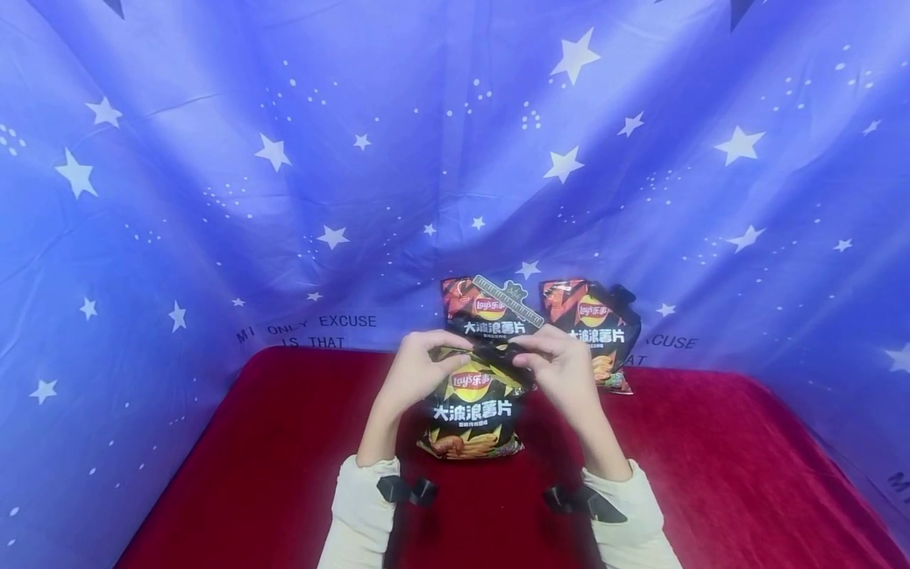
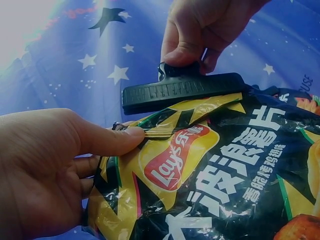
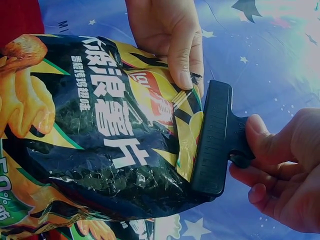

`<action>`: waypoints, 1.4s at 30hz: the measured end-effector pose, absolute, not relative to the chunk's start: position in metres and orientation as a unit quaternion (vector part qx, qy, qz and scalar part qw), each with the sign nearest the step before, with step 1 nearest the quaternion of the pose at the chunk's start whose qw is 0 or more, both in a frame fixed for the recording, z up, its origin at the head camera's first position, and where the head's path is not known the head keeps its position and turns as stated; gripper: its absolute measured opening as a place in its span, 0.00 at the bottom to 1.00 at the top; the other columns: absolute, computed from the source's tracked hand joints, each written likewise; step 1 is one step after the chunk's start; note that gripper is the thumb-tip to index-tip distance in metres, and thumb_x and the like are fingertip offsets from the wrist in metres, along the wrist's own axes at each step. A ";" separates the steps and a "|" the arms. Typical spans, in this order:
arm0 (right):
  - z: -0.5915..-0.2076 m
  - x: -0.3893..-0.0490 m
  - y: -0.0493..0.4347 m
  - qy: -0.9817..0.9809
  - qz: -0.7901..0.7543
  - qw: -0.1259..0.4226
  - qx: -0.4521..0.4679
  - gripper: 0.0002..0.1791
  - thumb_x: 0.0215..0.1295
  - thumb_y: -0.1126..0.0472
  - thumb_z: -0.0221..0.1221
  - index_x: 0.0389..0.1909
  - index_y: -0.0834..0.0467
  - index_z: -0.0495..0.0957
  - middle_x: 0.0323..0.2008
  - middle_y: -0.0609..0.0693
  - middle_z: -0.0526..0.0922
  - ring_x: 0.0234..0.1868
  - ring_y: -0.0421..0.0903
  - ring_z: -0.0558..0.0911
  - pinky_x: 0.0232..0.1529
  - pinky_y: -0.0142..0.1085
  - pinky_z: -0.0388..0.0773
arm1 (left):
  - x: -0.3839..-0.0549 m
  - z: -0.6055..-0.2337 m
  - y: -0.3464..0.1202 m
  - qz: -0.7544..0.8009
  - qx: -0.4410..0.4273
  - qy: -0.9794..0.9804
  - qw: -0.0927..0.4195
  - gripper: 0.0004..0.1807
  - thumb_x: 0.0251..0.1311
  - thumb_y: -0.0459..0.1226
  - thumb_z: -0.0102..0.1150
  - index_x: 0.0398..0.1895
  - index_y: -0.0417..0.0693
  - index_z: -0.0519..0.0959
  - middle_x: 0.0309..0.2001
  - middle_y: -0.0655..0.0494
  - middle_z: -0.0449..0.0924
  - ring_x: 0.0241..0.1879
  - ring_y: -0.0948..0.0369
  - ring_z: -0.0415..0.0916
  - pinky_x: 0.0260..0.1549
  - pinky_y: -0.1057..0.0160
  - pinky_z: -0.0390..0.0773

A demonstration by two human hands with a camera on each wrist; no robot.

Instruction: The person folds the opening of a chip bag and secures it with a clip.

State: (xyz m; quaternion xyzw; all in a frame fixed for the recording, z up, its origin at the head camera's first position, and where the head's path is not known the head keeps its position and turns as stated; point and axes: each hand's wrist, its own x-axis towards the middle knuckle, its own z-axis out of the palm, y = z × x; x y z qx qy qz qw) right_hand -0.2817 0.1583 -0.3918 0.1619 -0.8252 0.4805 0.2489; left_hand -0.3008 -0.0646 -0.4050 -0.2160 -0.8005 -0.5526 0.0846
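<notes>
A black and yellow Lay's potato chip bag point(image 1: 472, 415) stands upright near the middle of the table. Its top edge looks folded over. My left hand point(image 1: 415, 371) pinches a top corner of it, the thumb point(image 2: 112, 140) lying on the front in the left wrist view. With thumb and fingers, my right hand point(image 3: 290, 167) grips the handle of a black bag clip point(image 3: 212, 145). The clip's long bar runs along the top edge of the bag, over the part away from my left hand. Whether the edge lies inside the clip cannot be told.
Behind stand two Lay's bags with red-orange tops. The nearer bag point(image 1: 490, 325) carries a silvery ruler-marked clip point(image 1: 508, 300); the right one point(image 1: 583, 316) has a black clip point(image 1: 623, 298) at its corner. Red cloth point(image 1: 298, 458) covers the table, before a blue starry curtain point(image 1: 398, 190).
</notes>
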 end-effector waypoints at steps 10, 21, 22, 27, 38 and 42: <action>-0.392 -0.281 0.155 -0.828 0.476 0.247 0.164 0.12 0.50 0.77 0.72 0.37 0.64 0.90 0.27 0.55 0.85 0.28 0.38 0.73 0.29 0.23 0.70 | -0.301 -0.405 -0.065 -0.547 -0.216 -0.804 0.087 0.10 0.58 0.29 0.71 0.43 0.46 0.89 0.44 0.51 0.90 0.44 0.57 0.84 0.48 0.59 0.84; -0.392 -0.279 0.155 -0.842 0.458 0.238 0.159 0.13 0.48 0.77 0.72 0.37 0.64 0.90 0.25 0.54 0.82 0.28 0.41 0.73 0.30 0.26 0.70 | -0.300 -0.405 -0.065 -0.540 -0.215 -0.809 0.083 0.10 0.59 0.30 0.71 0.44 0.47 0.89 0.44 0.53 0.90 0.46 0.58 0.84 0.50 0.58 0.84; -0.392 -0.279 0.155 -0.842 0.457 0.237 0.159 0.13 0.48 0.77 0.72 0.37 0.64 0.90 0.24 0.54 0.82 0.28 0.41 0.73 0.30 0.27 0.70 | -0.300 -0.405 -0.065 -0.539 -0.215 -0.810 0.082 0.11 0.59 0.30 0.71 0.44 0.47 0.89 0.45 0.53 0.90 0.47 0.58 0.84 0.50 0.58 0.84; -0.392 -0.279 0.155 -0.846 0.454 0.229 0.159 0.14 0.49 0.77 0.72 0.38 0.65 0.90 0.24 0.53 0.80 0.28 0.42 0.71 0.30 0.27 0.70 | -0.301 -0.405 -0.065 -0.535 -0.215 -0.813 0.078 0.11 0.59 0.30 0.71 0.44 0.48 0.89 0.45 0.53 0.90 0.47 0.58 0.85 0.52 0.56 0.83; -0.392 -0.279 0.155 -0.850 0.455 0.213 0.156 0.14 0.50 0.76 0.72 0.39 0.64 0.90 0.24 0.53 0.80 0.28 0.42 0.71 0.30 0.28 0.70 | -0.301 -0.405 -0.067 -0.535 -0.213 -0.815 0.071 0.11 0.60 0.31 0.70 0.45 0.51 0.89 0.45 0.55 0.90 0.46 0.60 0.84 0.51 0.57 0.83; -0.392 -0.279 0.155 -0.851 0.456 0.208 0.155 0.13 0.50 0.76 0.72 0.39 0.64 0.90 0.24 0.53 0.79 0.28 0.42 0.71 0.30 0.28 0.69 | -0.300 -0.404 -0.068 -0.533 -0.216 -0.815 0.064 0.12 0.59 0.30 0.70 0.46 0.50 0.89 0.46 0.54 0.90 0.46 0.59 0.84 0.50 0.58 0.83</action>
